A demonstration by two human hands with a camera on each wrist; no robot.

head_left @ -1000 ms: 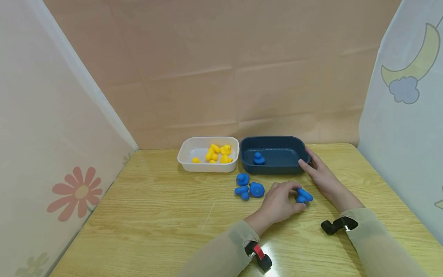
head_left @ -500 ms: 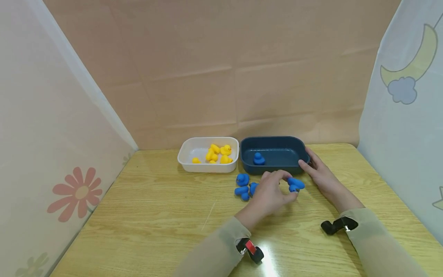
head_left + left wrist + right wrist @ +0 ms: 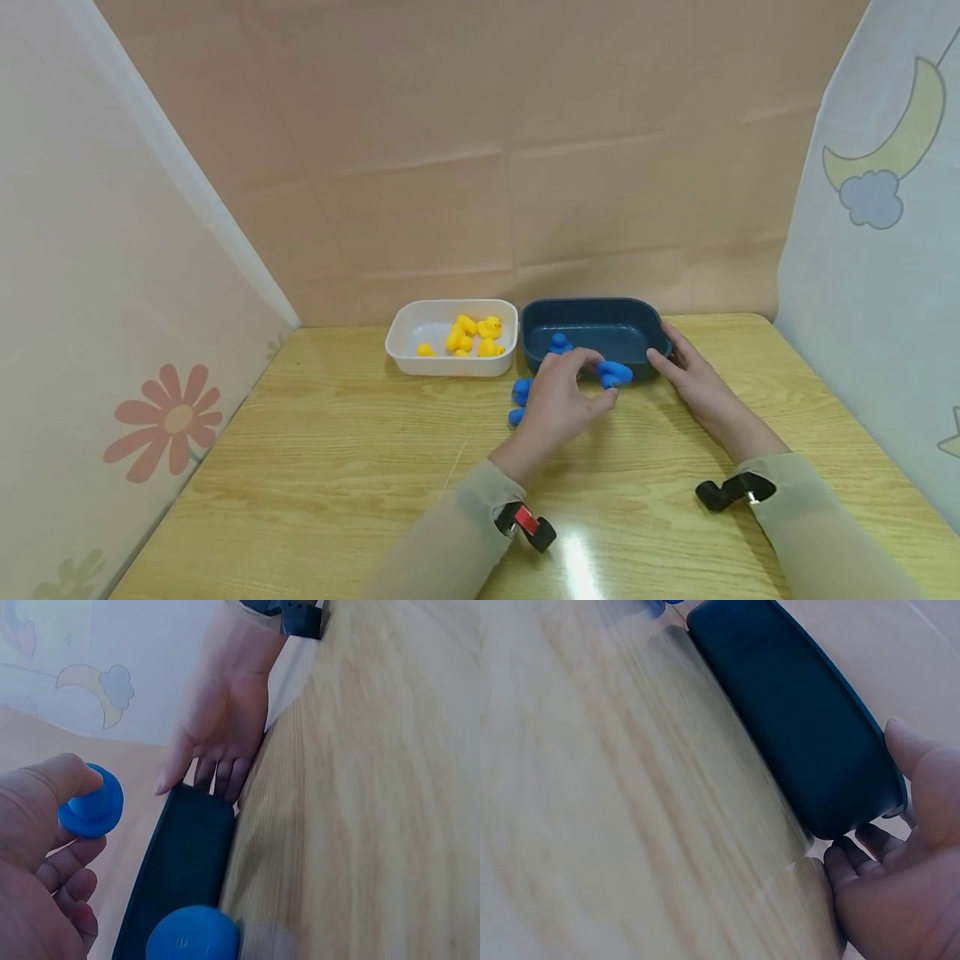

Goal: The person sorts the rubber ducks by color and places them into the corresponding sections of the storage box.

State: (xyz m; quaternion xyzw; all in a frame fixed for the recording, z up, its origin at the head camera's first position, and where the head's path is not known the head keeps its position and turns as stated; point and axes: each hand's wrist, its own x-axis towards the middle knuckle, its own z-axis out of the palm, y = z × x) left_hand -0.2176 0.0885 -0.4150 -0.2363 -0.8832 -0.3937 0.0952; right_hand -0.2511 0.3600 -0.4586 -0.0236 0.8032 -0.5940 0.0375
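My left hand (image 3: 555, 408) pinches a blue rubber duck (image 3: 615, 372) between thumb and fingertips, raised just in front of the dark blue bin (image 3: 600, 310). In the left wrist view the held duck (image 3: 94, 806) has its flat base turned outward. At the bin's right end, my right hand (image 3: 697, 387) grips the corner, thumb at the rim and fingers against the end wall. One blue duck (image 3: 559, 342) sits inside the bin at its left. On the table, other blue ducks (image 3: 521, 391) are partly hidden behind my left hand.
A white bin (image 3: 405, 360) with several yellow rubber ducks (image 3: 489, 327) stands directly left of the dark blue one. Behind both rises a brown paper backdrop (image 3: 450, 167). Printed cloth (image 3: 877, 275) hangs along the sides of the wooden table (image 3: 315, 467).
My left hand has lifted the blue duck off the table and carried it left and forward to the bin's front edge. My right hand has stayed on the bin.
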